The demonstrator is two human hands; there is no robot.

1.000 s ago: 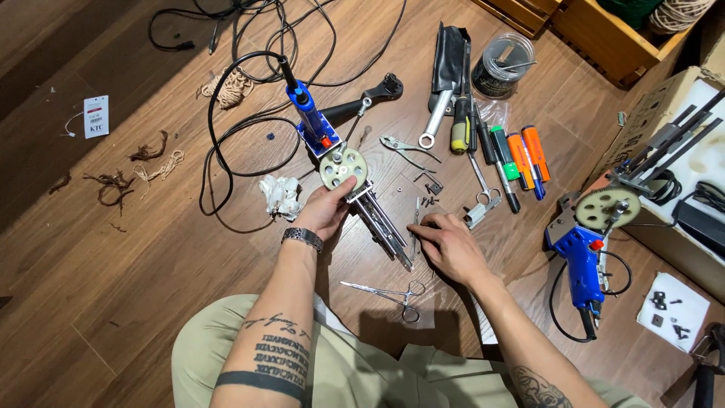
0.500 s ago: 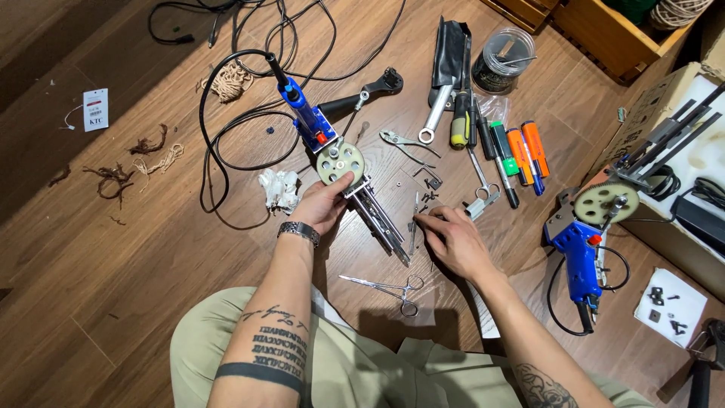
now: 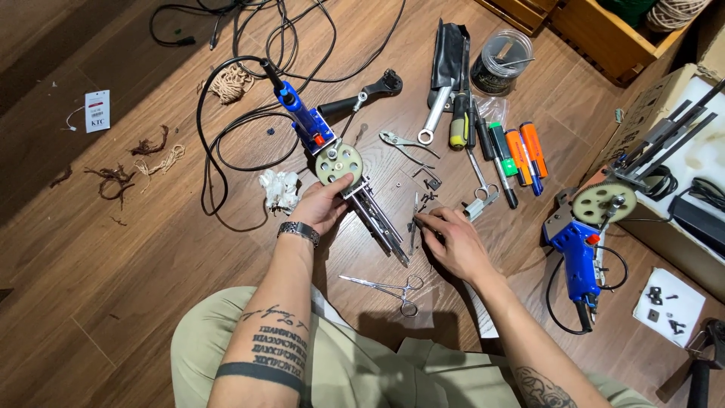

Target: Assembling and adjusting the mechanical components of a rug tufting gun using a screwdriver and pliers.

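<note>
Head view: left hand (image 3: pixel 323 205) on tufting gun (image 3: pixel 341 172), right hand (image 3: pixel 451 240) beside.

floor (image 3: pixel 91 249): brown wood planks with a visible grain
tufting gun (image 3: pixel 321 140): blue handle, red switch, beige gear wheel, silver metal rails
second tufting gun (image 3: pixel 578 253): blue body, beige gear wheel, grey metal front
cables (image 3: pixel 226 143): black
markers (image 3: pixel 525 151): two orange, one green, with black caps
screwdriver (image 3: pixel 458 125): yellow and black handle
scissors (image 3: pixel 393 287): silver
crumpled cloth (image 3: pixel 279 189): white
yarn scraps (image 3: pixel 113 177): dark reddish brown and tan
trousers (image 3: pixel 355 363): khaki green
wristband (image 3: pixel 300 230): silver metal links
tag (image 3: pixel 97 111): white with red and black print
</note>
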